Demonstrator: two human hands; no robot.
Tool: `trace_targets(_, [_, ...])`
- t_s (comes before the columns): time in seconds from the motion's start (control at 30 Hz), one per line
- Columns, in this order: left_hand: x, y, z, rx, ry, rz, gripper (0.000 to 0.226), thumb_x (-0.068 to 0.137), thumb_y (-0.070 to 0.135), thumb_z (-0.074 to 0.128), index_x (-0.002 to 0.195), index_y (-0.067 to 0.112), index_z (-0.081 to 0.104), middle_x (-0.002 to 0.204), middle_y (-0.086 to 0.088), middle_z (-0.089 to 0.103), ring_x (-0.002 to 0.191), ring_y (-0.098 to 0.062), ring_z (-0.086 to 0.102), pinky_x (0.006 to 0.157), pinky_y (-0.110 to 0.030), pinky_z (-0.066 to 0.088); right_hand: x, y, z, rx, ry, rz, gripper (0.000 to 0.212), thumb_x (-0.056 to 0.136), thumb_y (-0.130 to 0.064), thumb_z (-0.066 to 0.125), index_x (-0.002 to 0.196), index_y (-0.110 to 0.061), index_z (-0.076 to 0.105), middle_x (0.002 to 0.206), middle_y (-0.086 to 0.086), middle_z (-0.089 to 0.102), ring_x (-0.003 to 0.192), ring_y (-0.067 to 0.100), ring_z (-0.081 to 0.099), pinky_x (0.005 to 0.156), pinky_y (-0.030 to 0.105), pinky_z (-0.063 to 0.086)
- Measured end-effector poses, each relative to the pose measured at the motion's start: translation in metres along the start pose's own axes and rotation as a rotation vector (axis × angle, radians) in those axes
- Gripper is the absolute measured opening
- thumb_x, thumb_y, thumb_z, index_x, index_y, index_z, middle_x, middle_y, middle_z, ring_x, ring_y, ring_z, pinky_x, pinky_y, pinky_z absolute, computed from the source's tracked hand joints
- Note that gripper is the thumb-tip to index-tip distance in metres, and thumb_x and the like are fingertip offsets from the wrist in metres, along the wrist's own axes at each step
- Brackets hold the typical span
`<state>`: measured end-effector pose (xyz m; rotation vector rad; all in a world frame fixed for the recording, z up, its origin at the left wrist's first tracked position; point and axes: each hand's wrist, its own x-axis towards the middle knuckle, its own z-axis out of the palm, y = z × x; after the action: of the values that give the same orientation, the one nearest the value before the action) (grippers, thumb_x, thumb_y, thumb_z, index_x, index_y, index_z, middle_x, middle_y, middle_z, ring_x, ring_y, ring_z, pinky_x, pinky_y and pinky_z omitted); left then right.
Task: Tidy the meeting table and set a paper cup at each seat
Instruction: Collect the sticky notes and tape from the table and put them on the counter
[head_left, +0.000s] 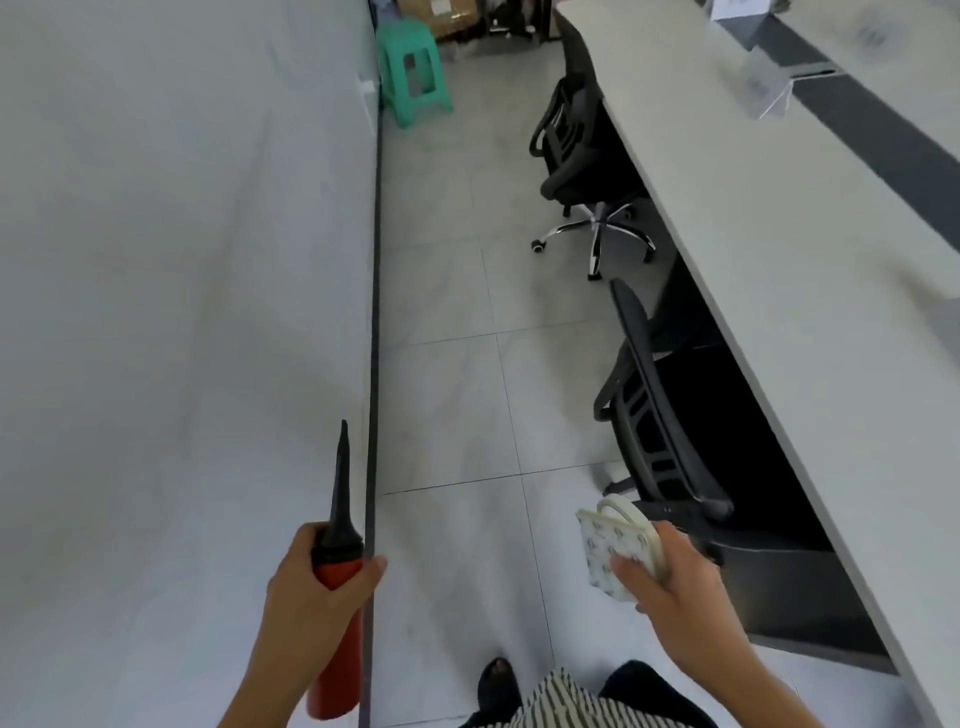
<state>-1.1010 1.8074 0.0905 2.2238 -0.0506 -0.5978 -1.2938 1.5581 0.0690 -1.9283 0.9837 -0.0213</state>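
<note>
With left hand (306, 587) fingers curled round the pump (337, 660) and right hand (675, 582) pinching tape (644, 530) and pad (602, 556), walk steadily toward twelve o'clock.

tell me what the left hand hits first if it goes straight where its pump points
The way looks free nearby: the left hand and its pump point along the white wall. Far ahead the green stool stands near that line; depth is unclear.

The white wall (156, 260) lay on our left, the long pale-grey meeting table (779, 270) on our right. A black mesh swivel chair (657, 436) sat tucked under its edge, a second chair (571, 150) ahead; a green plastic stool (413, 73) stood beyond, by the wall.
</note>
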Motion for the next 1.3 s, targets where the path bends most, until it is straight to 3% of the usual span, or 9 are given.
trace_targets(0.13, [0.062, 0.012, -0.009, -0.006, -0.029, -0.015, 0.033, 0.076, 0.022, 0.079, 0.088, 0.032, 0.051, 0.084, -0.005, 0.067, 0.069, -0.028, 0.068, 0.063, -0.037, 0.056, 0.051, -0.035, 0.016, -0.031, 0.001, -0.039, 0.015, 0.088, -0.024, 0.064, 0.080, -0.026, 0.051, 0.055, 0.003, 0.057, 0.045, 0.012, 0.051, 0.043, 0.023, 0.045])
trace_targets(0.23, [0.115, 0.033, 0.000, -0.021, -0.059, -0.006, 0.033, 0.077, 0.023, 0.079, 0.090, 0.033, 0.050, 0.086, -0.003, 0.065, 0.072, -0.028, 0.068, 0.063, -0.034, 0.054, 0.103, -0.052, 0.017, -0.050, -0.005, -0.020, 0.015, 0.089, -0.022, 0.063, 0.080, -0.019, 0.052, 0.051, 0.000, 0.048, 0.040, 0.008, 0.040, 0.040, 0.019, 0.030])
trace_targets(0.4, [0.215, 0.088, 0.005, -0.033, -0.036, -0.004, 0.033, 0.078, 0.026, 0.077, 0.091, 0.034, 0.048, 0.088, 0.000, 0.064, 0.075, -0.025, 0.066, 0.063, -0.030, 0.050, 0.224, -0.087, 0.016, -0.095, -0.012, -0.010, 0.009, 0.090, -0.026, 0.062, 0.089, -0.021, 0.054, 0.055, 0.001, 0.054, 0.040, 0.010, 0.042, 0.040, 0.028, 0.037])
trace_targets(0.5, [0.274, 0.134, -0.008, -0.039, -0.005, -0.007, 0.032, 0.077, 0.027, 0.078, 0.092, 0.032, 0.050, 0.087, -0.002, 0.065, 0.074, -0.026, 0.067, 0.063, -0.031, 0.053, 0.303, -0.134, 0.010, -0.087, -0.068, -0.039, 0.010, 0.089, -0.030, 0.061, 0.091, -0.025, 0.053, 0.063, 0.008, 0.062, 0.043, 0.025, 0.052, 0.044, 0.041, 0.048])
trace_targets(0.6, [0.330, 0.177, -0.023, -0.043, 0.034, 0.025, 0.033, 0.077, 0.026, 0.078, 0.092, 0.032, 0.050, 0.087, -0.001, 0.065, 0.074, -0.024, 0.067, 0.060, -0.028, 0.051, 0.380, -0.188, 0.003, -0.139, -0.105, -0.140, 0.015, 0.090, -0.030, 0.060, 0.097, -0.019, 0.053, 0.065, 0.009, 0.064, 0.043, 0.013, 0.046, 0.042, 0.031, 0.039])
trace_targets(0.73, [0.393, 0.210, -0.035, -0.092, 0.097, -0.014, 0.032, 0.077, 0.023, 0.079, 0.091, 0.031, 0.051, 0.082, -0.003, 0.066, 0.069, -0.025, 0.068, 0.057, -0.027, 0.051, 0.466, -0.258, 0.002, -0.177, -0.141, -0.220, 0.014, 0.090, -0.032, 0.060, 0.095, -0.024, 0.051, 0.069, 0.005, 0.065, 0.047, 0.016, 0.050, 0.042, 0.026, 0.040])
trace_targets(1.0, [0.567, 0.250, -0.053, -0.178, 0.119, -0.096, 0.031, 0.076, 0.019, 0.080, 0.093, 0.023, 0.055, 0.084, -0.007, 0.068, 0.067, -0.028, 0.070, 0.064, -0.037, 0.057, 0.618, -0.340, 0.031, -0.139, -0.148, -0.173, 0.015, 0.089, -0.025, 0.063, 0.082, -0.021, 0.051, 0.059, 0.008, 0.056, 0.040, 0.007, 0.037, 0.041, 0.020, 0.030])
trace_targets(1.2, [0.735, 0.349, -0.090, -0.149, 0.032, 0.015, 0.030, 0.076, 0.023, 0.080, 0.092, 0.027, 0.055, 0.085, -0.004, 0.067, 0.072, -0.027, 0.069, 0.070, -0.041, 0.059, 0.737, -0.427, 0.031, -0.060, -0.045, -0.096, 0.010, 0.087, -0.025, 0.066, 0.088, -0.027, 0.056, 0.068, 0.015, 0.065, 0.049, 0.025, 0.052, 0.051, 0.042, 0.048])
trace_targets(1.3, [0.810, 0.403, -0.098, -0.105, -0.036, 0.081, 0.031, 0.076, 0.026, 0.079, 0.093, 0.031, 0.054, 0.087, 0.000, 0.067, 0.075, -0.025, 0.069, 0.072, -0.041, 0.058, 0.793, -0.464, 0.025, -0.025, -0.002, -0.065, 0.012, 0.086, -0.025, 0.066, 0.090, -0.032, 0.057, 0.077, 0.016, 0.069, 0.068, 0.036, 0.064, 0.063, 0.053, 0.057])
